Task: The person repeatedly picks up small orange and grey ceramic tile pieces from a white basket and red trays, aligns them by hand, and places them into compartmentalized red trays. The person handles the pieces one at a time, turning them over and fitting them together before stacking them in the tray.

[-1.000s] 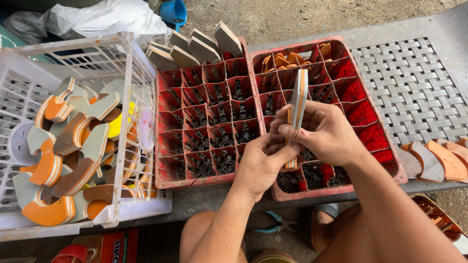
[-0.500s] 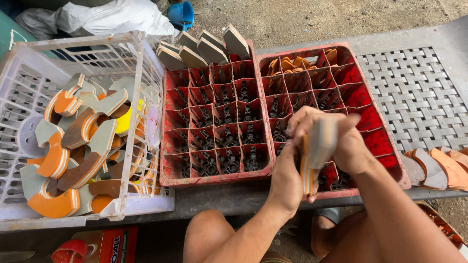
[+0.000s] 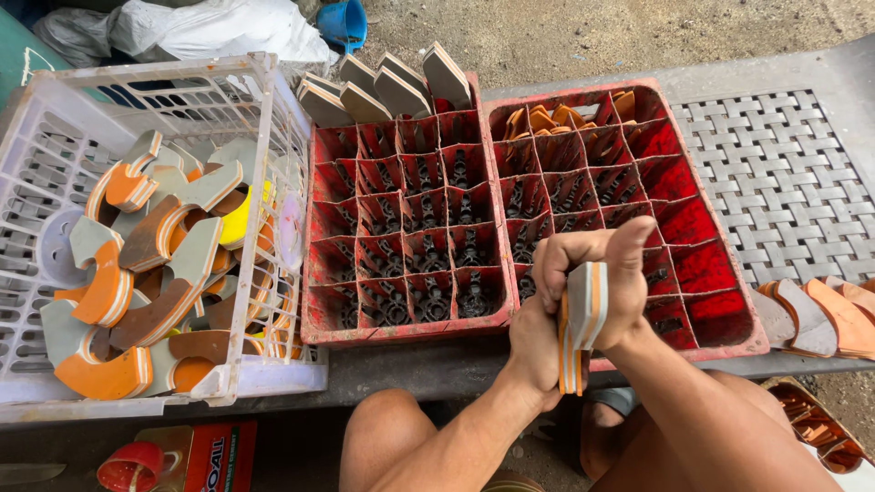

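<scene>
Both hands, left and right, clench stacked foam pieces (grey-and-orange layers).

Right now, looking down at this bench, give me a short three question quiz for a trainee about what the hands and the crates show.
1. True or false: both hands press together on a stack of flat grey-and-orange layered foam pieces.
2. Multiple choice: the curved grey-and-orange foam offcuts lie in A) the left red divided plastic crate, B) the white slatted plastic basket, C) the grey woven mat.
3. Fill in: the wedge-shaped grey foam pieces stand along the ___ edge of the left red crate.

Key:
1. True; the left hand and right hand share the grip.
2. B.
3. Far.
</scene>
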